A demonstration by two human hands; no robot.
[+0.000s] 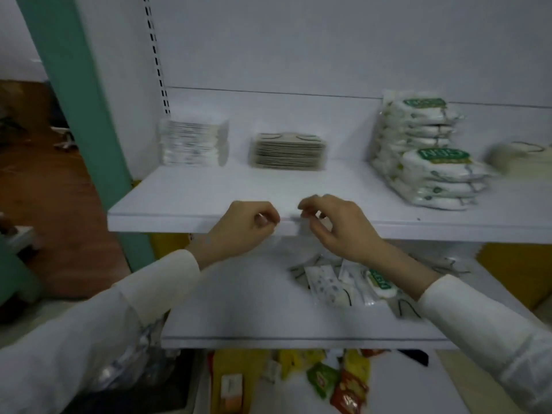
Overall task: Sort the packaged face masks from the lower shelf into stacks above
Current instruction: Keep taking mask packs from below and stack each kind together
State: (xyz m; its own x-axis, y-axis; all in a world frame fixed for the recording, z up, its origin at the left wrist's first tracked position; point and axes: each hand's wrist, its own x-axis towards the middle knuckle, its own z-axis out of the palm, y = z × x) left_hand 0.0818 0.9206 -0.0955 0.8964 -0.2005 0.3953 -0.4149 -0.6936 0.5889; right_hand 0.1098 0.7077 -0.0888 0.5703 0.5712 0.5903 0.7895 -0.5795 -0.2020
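Note:
My left hand (242, 228) and my right hand (334, 225) are close together at the front edge of the upper shelf (179, 204). Both pinch a pale, see-through mask packet (291, 234) that hangs blurred between them. On the upper shelf stand a white clear-wrapped stack (194, 144), a beige stack (288, 150), two stacks of green-labelled packs (433, 162) and a blurred stack (519, 156) at the far right. A loose pile of mixed mask packets (343, 285) lies on the lower shelf (239, 324), under my right wrist.
A teal post (89, 115) and a slotted upright (156, 55) stand left of the shelves. Colourful snack packets (328, 380) lie on the bottom level. Yellow boxes (513, 273) sit behind the lower shelf at right. Brown floor shows at left.

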